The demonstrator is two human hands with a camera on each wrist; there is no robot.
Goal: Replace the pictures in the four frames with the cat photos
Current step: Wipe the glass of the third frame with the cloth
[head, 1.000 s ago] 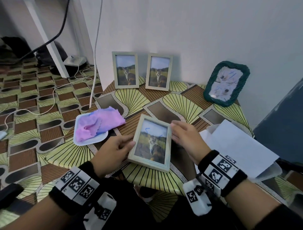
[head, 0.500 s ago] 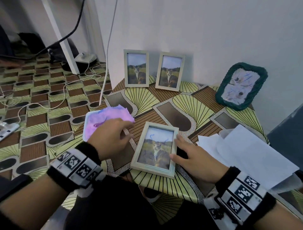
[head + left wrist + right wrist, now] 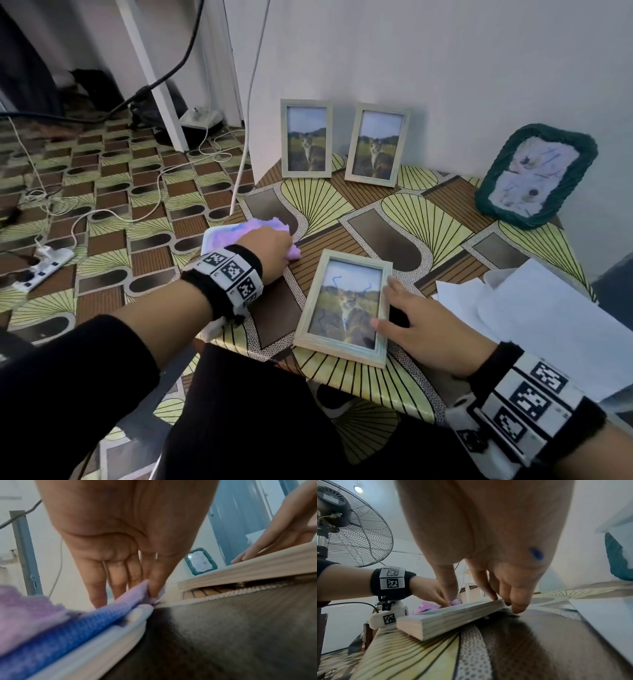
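A pale wooden frame (image 3: 342,308) lies flat on the patterned table (image 3: 428,219) and holds a cat photo with blue scribbles on it. My right hand (image 3: 404,325) rests on its right edge, thumb on top and fingers straight along the side (image 3: 488,595). My left hand (image 3: 270,253) is on a purple cloth (image 3: 239,233) in a white tray (image 3: 207,240), pinching a corner of the cloth (image 3: 150,592) between thumb and fingers. Two matching frames (image 3: 306,138) (image 3: 376,144) with cat photos stand against the wall. A green woven frame (image 3: 536,174) leans at the back right with a pale scribbled picture.
White paper sheets (image 3: 548,329) lie at the table's right side, close to my right hand. The table's front edge is just below the flat frame. Cables and a power strip (image 3: 44,263) lie on the floor to the left. A standing fan (image 3: 351,527) is behind my left arm.
My left hand let go of the flat frame's left edge and moved left onto the purple cloth, taking hold of it. My right hand stayed at the frame's right edge.
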